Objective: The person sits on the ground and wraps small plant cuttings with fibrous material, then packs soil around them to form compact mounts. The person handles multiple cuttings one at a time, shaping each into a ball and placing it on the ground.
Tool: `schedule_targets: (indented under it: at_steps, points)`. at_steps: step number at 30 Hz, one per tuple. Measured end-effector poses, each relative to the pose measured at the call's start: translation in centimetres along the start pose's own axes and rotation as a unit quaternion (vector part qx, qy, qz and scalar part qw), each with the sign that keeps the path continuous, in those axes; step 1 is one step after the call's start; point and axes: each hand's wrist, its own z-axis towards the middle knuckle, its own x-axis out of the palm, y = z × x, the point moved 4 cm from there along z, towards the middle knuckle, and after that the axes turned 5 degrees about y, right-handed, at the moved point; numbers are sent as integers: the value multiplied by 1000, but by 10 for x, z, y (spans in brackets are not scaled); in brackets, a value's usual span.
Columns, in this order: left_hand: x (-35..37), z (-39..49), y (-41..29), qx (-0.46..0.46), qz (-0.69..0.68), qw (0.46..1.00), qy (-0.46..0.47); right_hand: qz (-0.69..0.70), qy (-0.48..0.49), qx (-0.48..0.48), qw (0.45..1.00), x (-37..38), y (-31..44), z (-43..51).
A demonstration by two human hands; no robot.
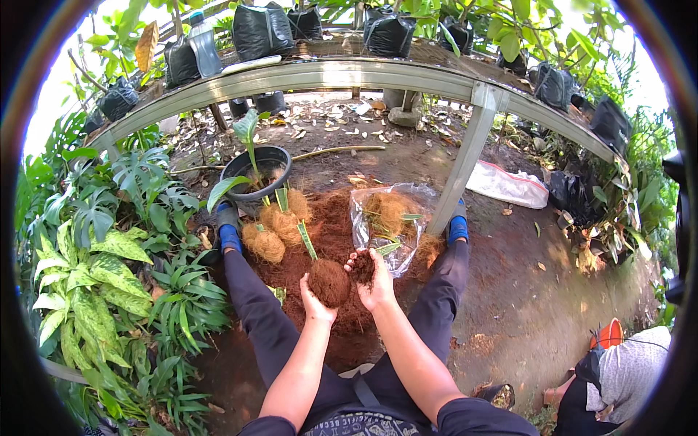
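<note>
My left hand (316, 305) cups a round ball of brown coco peat (329, 283), from whose top a green, pale-edged leaf cutting (307, 240) stands up. Close on its right, my right hand (377, 283) holds a loose clump of dark coco peat (362, 267) in the palm. Between my legs lies a heap of reddish-brown coco peat (332, 218). Several fibre-wrapped balls (267, 246) with short leaf cuttings rest left of the heap. Behind my right hand, a clear plastic bag (360, 210) lies with tan coconut fibre (388, 212) and leaf cuttings on it.
A black pot (256, 193) with a leafy plant stands by my left foot. A metal bench frame (338, 73) bearing black plant bags crosses ahead, its leg (463, 158) near my right foot. A white sack (507, 185) lies right. Another person (627, 376) is at lower right; dense plants (92, 283) fill the left.
</note>
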Motion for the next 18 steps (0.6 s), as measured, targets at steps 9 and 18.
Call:
schedule_targets:
  at_steps: [9,18]
  points:
    - [-12,27,3,20,28,999,-3,-26,-14,-82,996,30,4,3]
    - [-1,26,13,44,30,999,-6,-208,-45,-147,966,44,-13,5]
